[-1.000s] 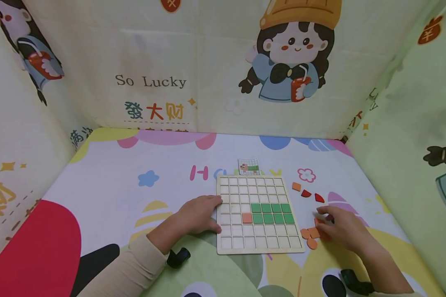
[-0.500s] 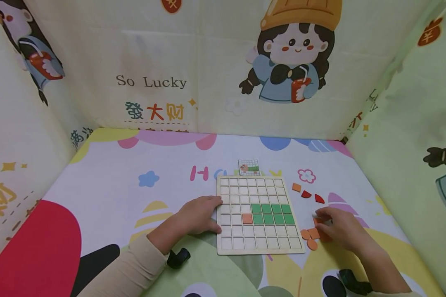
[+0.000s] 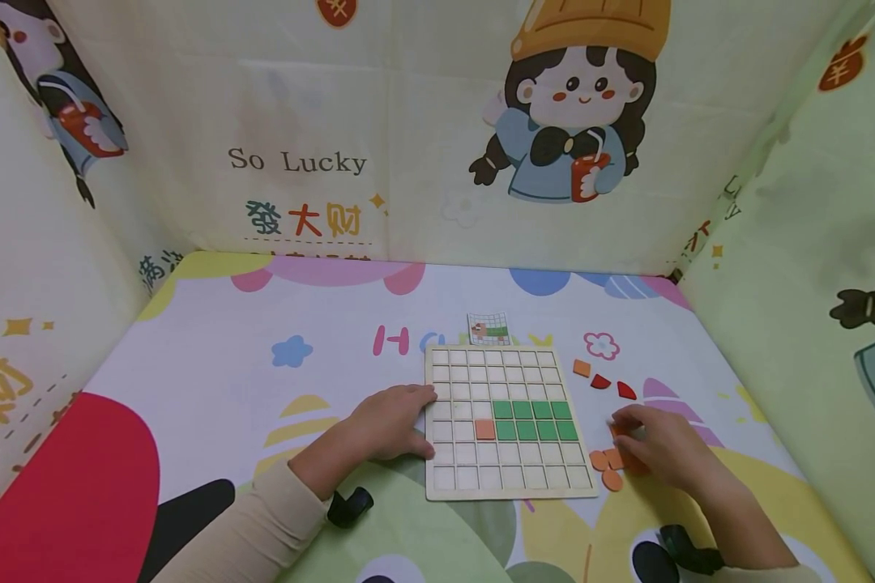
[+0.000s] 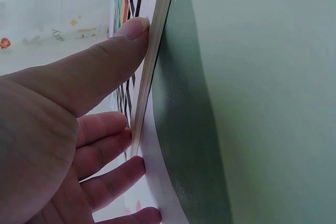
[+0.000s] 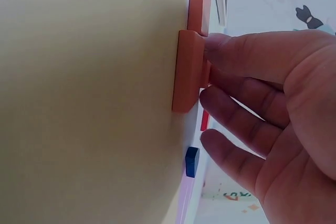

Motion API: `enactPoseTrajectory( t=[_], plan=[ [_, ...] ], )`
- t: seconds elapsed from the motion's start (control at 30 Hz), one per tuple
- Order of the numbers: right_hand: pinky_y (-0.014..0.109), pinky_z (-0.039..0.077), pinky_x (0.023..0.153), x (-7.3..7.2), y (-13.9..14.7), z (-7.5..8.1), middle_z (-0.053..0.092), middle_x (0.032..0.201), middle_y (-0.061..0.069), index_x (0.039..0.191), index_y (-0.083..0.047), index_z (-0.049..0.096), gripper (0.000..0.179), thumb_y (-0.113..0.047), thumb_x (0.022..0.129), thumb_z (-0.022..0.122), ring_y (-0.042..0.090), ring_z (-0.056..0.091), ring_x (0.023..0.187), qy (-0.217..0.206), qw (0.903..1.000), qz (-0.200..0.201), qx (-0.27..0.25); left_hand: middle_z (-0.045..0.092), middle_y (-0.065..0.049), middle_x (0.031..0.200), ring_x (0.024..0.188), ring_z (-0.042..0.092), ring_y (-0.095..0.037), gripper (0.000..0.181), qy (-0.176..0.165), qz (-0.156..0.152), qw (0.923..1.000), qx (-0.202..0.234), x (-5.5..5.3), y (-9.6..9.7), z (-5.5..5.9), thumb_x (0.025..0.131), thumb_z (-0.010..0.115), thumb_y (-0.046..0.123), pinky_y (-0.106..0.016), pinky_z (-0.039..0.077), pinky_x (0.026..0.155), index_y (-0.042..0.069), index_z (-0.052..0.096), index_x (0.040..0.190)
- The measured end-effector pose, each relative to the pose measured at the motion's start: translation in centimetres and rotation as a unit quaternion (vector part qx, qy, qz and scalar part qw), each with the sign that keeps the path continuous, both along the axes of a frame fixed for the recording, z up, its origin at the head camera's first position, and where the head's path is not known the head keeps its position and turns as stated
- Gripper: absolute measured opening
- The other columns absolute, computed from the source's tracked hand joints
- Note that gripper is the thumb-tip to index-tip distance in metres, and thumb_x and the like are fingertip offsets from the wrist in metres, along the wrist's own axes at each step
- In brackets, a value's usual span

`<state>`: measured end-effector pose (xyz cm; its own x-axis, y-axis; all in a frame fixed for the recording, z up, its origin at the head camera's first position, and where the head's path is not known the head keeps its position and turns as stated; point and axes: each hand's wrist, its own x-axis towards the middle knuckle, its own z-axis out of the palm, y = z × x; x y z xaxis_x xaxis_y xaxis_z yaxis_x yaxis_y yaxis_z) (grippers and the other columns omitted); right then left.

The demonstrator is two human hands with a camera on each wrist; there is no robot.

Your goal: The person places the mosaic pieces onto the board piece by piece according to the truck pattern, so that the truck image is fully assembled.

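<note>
While the board (image 3: 486, 453) holds tiles (image 3: 526, 429), the left hand (image 3: 388, 423) touches it.

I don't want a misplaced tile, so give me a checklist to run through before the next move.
1. Board steadied: ok, the left hand rests at its left edge.
2. Picture card in sight: ok, it lies just beyond the board's far edge.
3. Green tiles lined up: ok, two rows of four.
4. Orange pieces spread apart: not ok, they are bunched close together.
5. Red pieces off the board: ok, both lie to its right.
6. Right hand gripping one piece: cannot tell, its fingers are among the orange pieces.
</note>
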<state>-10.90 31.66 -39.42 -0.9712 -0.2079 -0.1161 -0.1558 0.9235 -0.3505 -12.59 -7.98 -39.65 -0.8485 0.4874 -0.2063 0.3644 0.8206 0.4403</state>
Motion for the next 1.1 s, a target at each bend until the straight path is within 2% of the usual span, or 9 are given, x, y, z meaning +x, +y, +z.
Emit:
enactPoseTrajectory(
  t=[0.27, 0.67, 0.87, 1.1],
  plan=[
    [0.053, 0.053, 0.084, 0.0, 0.0, -0.2, 0.071, 0.1, 0.009, 0.11, -0.001, 0.073, 0.027, -0.008, 0.084, 0.077, 0.034, 0.062, 0.096, 0.025, 0.9996, 0.016, 0.002, 0.054, -0.009, 0.143, 0.132, 0.05, -0.028, 0.077, 0.001, 0.001, 1.0, -0.002, 0.0, 0.0, 0.0, 0.078, 0.086, 0.036, -0.044, 0.044, 0.105, 0.007, 0.052, 0.142],
    [0.051, 0.055, 0.083, -0.2, -0.6, -0.2, 0.07, 0.106, 0.012, 0.116, 0.0, 0.07, 0.035, -0.013, 0.084, 0.078, 0.036, 0.061, 0.102, -0.006, 0.9999, -0.011, -0.002, 0.054, -0.009, 0.143, 0.132, 0.049, -0.028, 0.076, -0.003, 0.005, 1.0, 0.005, 0.2, 0.0, 0.1, 0.079, 0.086, 0.033, -0.044, 0.044, 0.105, 0.007, 0.053, 0.141],
    [0.052, 0.055, 0.083, -0.3, -0.8, 0.1, 0.069, 0.107, 0.014, 0.115, -0.001, 0.071, 0.035, -0.016, 0.085, 0.078, 0.036, 0.061, 0.101, -0.003, 0.9999, -0.013, 0.003, 0.053, -0.01, 0.144, 0.133, 0.048, -0.029, 0.076, -0.003, 0.002, 1.0, -0.003, 0.2, 0.0, 0.3, 0.079, 0.086, 0.033, -0.044, 0.044, 0.105, 0.006, 0.053, 0.141],
    [0.046, 0.055, 0.078, -0.3, -1.1, 0.5, 0.068, 0.105, 0.01, 0.115, -0.003, 0.071, 0.034, -0.019, 0.086, 0.077, 0.03, 0.059, 0.095, 0.003, 1.0, -0.006, 0.002, 0.053, -0.01, 0.144, 0.134, 0.048, -0.029, 0.076, -0.003, 0.001, 1.0, -0.002, 0.2, 0.1, 0.4, 0.079, 0.086, 0.034, -0.044, 0.043, 0.106, 0.007, 0.052, 0.142]
  ],
)
